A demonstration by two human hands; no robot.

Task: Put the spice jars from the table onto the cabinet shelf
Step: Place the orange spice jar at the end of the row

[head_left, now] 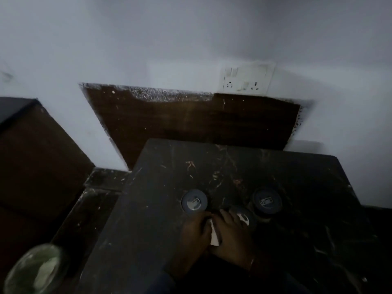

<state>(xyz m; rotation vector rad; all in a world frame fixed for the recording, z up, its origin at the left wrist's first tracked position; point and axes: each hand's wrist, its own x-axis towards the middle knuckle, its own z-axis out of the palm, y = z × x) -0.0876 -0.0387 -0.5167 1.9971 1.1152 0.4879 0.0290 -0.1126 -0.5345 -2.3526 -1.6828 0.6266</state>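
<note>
Light: dim, grainy – detail is poor.
Desk [161, 209]: dark scratched top, fills centre and right of view, far edge near the wall.
Jar, left [194, 202]: upright on desk, seen from above, grey-blue lid w/ a small label, just far of the left hand's fingertips.
Jar, right [266, 202]: upright on desk, dark lid w/ a pale label, right of the hands, apart from them.
Jar, middle [241, 217]: mostly hidden under the right hand, only part of lid and a white patch show; close beside the right jar – touching or not, can't tell.
Left hand [194, 232]: on desk at near centre, fingers curled toward a white object [214, 234] held between both hands; grip itself too dark to tell.
Right hand [230, 236]: beside the left one, fingers spread over the middle jar's lid; whether it clasps the jar – can't tell. Thin band at wrist.
Glass jar [37, 270]: blurred, greenish, near-left corner, off the desk.
Cabinet [31, 158]: dark brown, far left, against the wall.
Wall [191, 39]: white, w/ a brown panel [191, 119] behind the desk.
Switch plate [247, 78]: white, w/ sockets, above panel's right end.
</note>
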